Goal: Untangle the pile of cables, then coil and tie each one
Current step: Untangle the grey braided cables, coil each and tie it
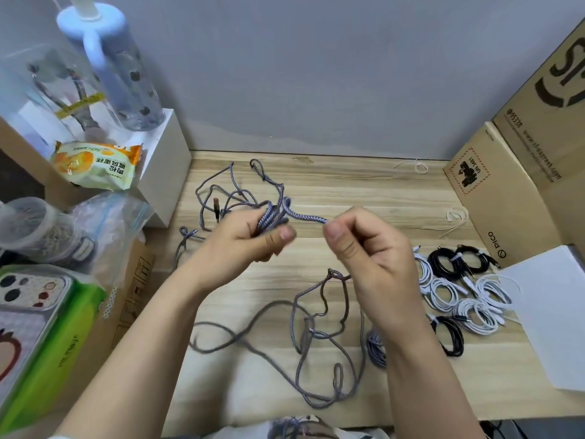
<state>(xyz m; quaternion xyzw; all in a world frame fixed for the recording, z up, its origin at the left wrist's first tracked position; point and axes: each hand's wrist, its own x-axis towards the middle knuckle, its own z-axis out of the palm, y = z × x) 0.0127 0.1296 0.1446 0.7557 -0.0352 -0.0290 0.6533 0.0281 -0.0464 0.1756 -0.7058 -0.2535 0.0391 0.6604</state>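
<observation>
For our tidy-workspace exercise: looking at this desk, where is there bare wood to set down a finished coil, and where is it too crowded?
Bare wood lies along the back of the table, between the grey tangle and the loose white ties, and at the front left, beside the left forearm. Crowded: the middle front under the loose grey cable, and the right side, filled with coiled cables.

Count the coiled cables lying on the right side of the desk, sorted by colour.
White coils: 4
Black coils: 3
Grey braided coil, partly hidden behind the forearm: 1
Total: 8
</observation>
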